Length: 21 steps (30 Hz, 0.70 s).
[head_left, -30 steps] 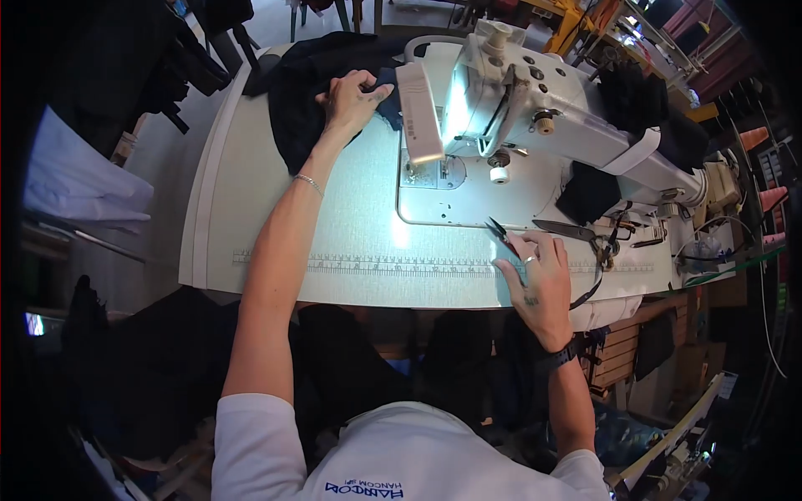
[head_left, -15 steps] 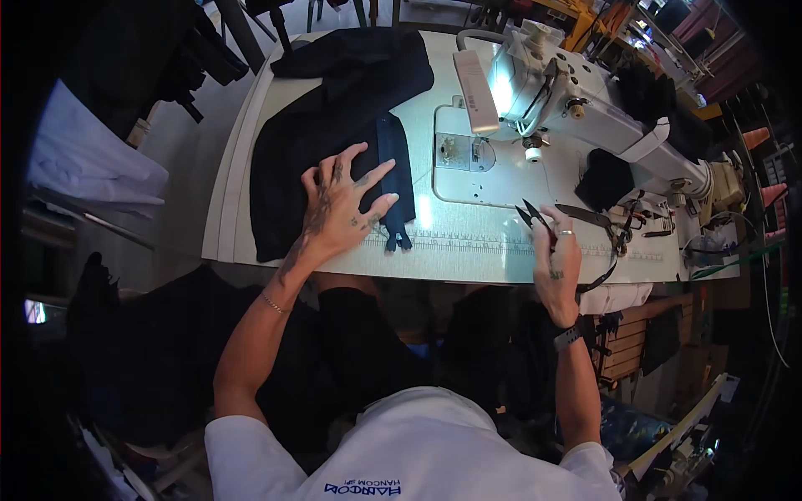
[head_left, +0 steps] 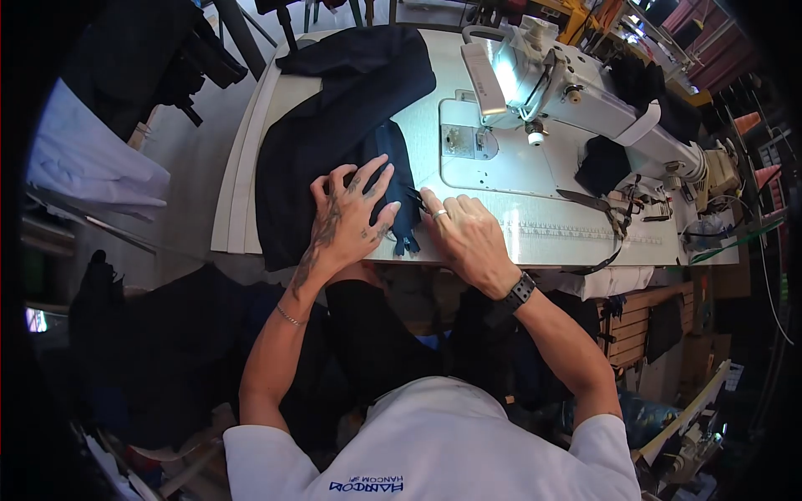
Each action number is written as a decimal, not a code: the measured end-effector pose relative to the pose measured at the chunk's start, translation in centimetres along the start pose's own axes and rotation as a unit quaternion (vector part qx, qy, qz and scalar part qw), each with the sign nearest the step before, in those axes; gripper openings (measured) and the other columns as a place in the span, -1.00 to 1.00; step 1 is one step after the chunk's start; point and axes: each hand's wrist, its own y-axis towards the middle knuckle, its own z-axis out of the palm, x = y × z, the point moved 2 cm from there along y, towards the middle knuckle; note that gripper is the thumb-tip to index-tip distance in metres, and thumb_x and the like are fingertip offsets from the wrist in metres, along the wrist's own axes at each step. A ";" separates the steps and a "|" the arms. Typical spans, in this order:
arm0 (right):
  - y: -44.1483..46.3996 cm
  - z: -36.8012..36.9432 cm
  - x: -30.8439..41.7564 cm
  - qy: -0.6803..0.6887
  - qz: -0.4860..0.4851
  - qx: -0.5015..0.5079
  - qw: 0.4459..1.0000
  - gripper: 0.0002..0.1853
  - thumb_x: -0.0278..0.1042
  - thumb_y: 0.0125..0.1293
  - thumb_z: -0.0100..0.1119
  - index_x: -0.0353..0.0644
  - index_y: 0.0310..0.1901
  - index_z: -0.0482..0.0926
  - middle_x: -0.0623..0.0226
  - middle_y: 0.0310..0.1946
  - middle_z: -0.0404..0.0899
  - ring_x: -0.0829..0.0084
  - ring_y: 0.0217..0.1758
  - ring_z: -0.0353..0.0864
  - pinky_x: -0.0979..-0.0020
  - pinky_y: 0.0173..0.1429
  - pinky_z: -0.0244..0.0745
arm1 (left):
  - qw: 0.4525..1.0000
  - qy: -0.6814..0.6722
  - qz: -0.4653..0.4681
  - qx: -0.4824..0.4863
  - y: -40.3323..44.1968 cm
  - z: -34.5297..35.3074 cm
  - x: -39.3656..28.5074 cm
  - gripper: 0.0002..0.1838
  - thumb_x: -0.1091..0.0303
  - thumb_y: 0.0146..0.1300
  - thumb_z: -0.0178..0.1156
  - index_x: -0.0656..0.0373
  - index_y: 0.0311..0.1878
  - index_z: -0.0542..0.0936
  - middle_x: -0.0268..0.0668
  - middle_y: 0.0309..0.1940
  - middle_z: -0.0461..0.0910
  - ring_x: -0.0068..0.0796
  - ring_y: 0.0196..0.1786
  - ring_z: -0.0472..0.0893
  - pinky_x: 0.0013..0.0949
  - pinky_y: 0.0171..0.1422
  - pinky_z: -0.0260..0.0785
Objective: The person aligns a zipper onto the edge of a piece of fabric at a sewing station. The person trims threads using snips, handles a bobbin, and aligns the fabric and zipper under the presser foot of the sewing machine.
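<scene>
A dark navy garment piece point(head_left: 292, 175) lies folded on the left of the sewing table. Along its right edge runs a zipper point(head_left: 404, 230), whose lower end sticks out past the cloth near the table's front edge. My left hand point(head_left: 344, 221) rests on the fabric beside the zipper, fingers spread. Closed around a pair of thread snips point(head_left: 415, 198), my right hand point(head_left: 472, 238) is just right of the zipper. The dark snip tips point up and left at the garment's edge; whether they touch the cloth I cannot tell. My fingers cover most of the snips.
A white sewing machine point(head_left: 585, 92) with a lit lamp stands at the right rear, its metal needle plate point(head_left: 469, 142) below. Large scissors point(head_left: 589, 200) lie to the right, near a dark cloth bundle point(head_left: 603, 165). A printed ruler point(head_left: 576, 234) runs along the front edge.
My right hand has swung left with the snips, from beside the large scissors to the garment's right edge. My left hand has shifted slightly toward me and right, still on the fabric.
</scene>
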 end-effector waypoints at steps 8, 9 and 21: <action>0.5 0.4 0.0 -0.020 -0.041 0.006 0.999 -0.51 -0.30 0.60 0.26 -0.24 0.46 0.52 0.24 -0.32 0.53 0.22 -0.21 0.60 0.20 -0.03 0.54 | 1.000 0.007 0.017 -0.025 0.0 0.0 -0.1 -0.35 0.02 0.52 0.31 0.12 0.57 0.58 -0.29 0.62 0.47 -0.10 0.46 0.39 0.10 0.59 0.08; 0.4 0.5 0.0 -0.015 -0.044 0.014 0.999 -0.52 -0.30 0.60 0.25 -0.24 0.46 0.53 0.24 -0.31 0.53 0.21 -0.21 0.60 0.20 -0.03 0.55 | 1.000 0.007 0.015 -0.020 0.0 0.0 -0.1 -0.34 0.02 0.52 0.31 0.12 0.57 0.58 -0.29 0.63 0.46 -0.10 0.46 0.38 0.11 0.59 0.08; -8.2 -4.1 -9.2 -0.046 0.201 -0.028 0.978 -0.58 -0.28 0.53 0.38 -0.12 0.36 0.72 0.22 0.00 0.60 0.18 0.14 0.54 0.12 0.23 0.40 | 0.893 -0.430 0.134 -0.026 -6.8 -5.1 -5.7 -0.91 0.39 0.33 0.35 0.09 -0.18 0.80 -0.35 -0.22 0.81 -0.29 -0.12 0.77 -0.25 0.08 0.45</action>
